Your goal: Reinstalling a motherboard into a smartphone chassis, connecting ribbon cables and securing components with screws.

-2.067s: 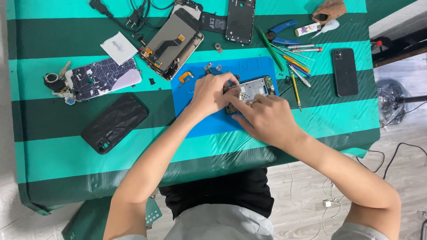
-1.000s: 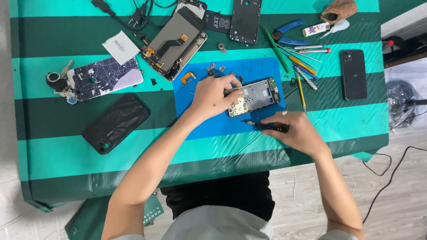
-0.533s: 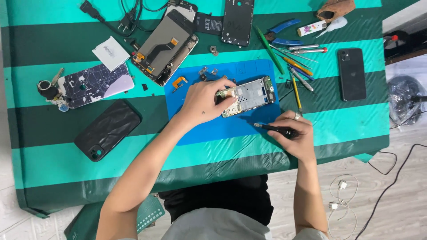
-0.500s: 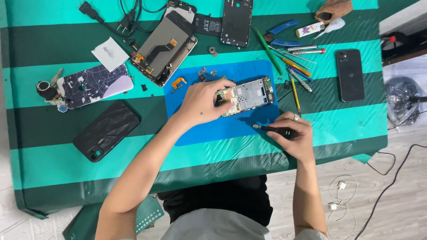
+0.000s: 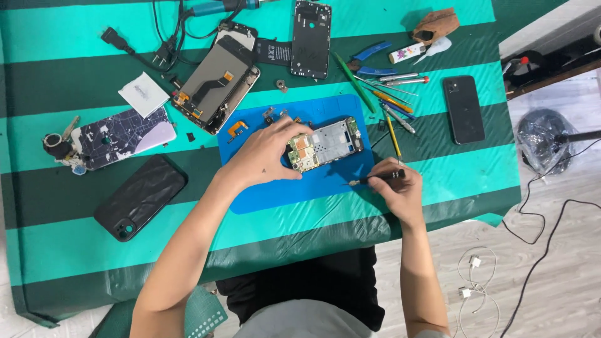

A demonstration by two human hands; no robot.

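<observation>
Left hand (image 5: 266,156) pins the opened phone (image 5: 325,144) on the blue mat (image 5: 282,194); right hand (image 5: 397,191) pinches a screwdriver (image 5: 375,180). Loose parts nearby, probably screws, could scatter if it slips.

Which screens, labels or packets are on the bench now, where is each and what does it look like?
Black phone: right of the tools, face dark, flat rectangle.
White paper packet: upper left, small square with grey print.
White tube: top right, colourful label.
Battery: top centre, black, white label print.
Opened phone: on the blue mat, under the left hand; no screen showing.
</observation>
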